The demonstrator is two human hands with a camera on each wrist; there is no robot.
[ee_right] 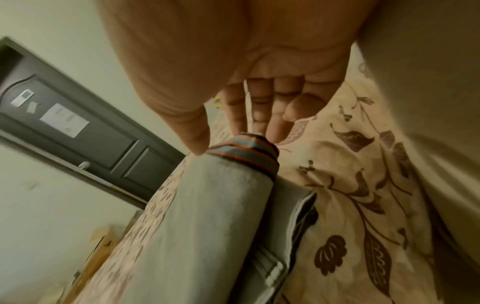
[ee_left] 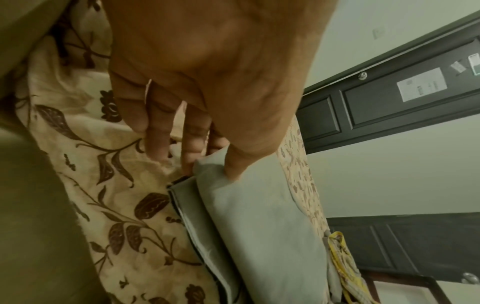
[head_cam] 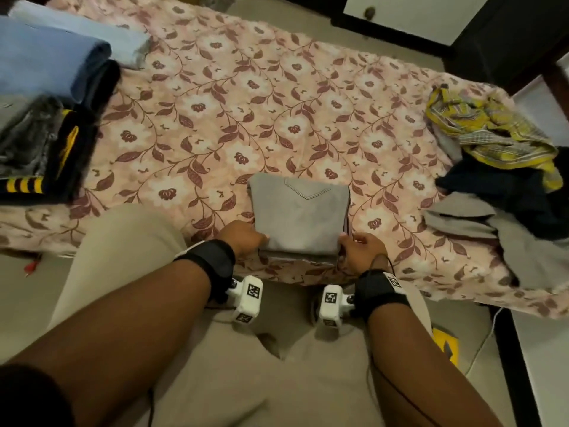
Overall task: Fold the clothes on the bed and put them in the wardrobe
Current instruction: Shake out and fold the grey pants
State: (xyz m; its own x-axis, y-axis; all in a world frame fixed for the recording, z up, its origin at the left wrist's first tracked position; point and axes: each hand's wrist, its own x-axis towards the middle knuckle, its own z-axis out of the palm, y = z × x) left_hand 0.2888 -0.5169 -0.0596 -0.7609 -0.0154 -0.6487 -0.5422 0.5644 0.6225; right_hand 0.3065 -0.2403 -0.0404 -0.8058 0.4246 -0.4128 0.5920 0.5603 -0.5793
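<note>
- The folded grey trousers (head_cam: 300, 217) lie on the flowery bed sheet (head_cam: 277, 118), near its front edge.
- The left hand (head_cam: 246, 238) pinches their left corner.
- The right hand (head_cam: 361, 251) pinches their right corner.

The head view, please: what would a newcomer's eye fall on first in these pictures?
First, the grey folded garment near the front edge of the floral bedspread, with the left hand and right hand pinching its near corners. Next, the unfolded heap with the yellow checked cloth on the right, and the folded stack topped by blue fabric at far left.
</note>
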